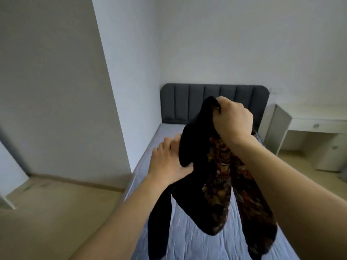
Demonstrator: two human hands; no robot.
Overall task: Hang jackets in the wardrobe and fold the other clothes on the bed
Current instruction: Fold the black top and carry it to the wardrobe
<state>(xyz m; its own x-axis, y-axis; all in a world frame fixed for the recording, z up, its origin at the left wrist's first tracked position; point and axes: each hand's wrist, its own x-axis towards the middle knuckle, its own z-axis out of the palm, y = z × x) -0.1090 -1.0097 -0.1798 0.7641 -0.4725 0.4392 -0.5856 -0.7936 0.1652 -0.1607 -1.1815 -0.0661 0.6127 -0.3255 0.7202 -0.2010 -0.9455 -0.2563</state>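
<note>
A black garment (199, 194) with a dark red and gold patterned lining hangs in the air above the bed (187, 239). My right hand (232, 119) grips its top in a fist, raised in front of the headboard. My left hand (169, 162) is lower and to the left, its thumb pressed into a fold of the black cloth and its fingers spread along the garment's left side. Long parts of the garment dangle down toward the blue-grey sheet, hiding the middle of the bed.
A dark grey padded headboard (187, 102) stands against the white back wall. A white desk with drawers (317, 128) is at the right. A white wall corner (105, 91) and beige floor (56, 212) lie to the left of the bed.
</note>
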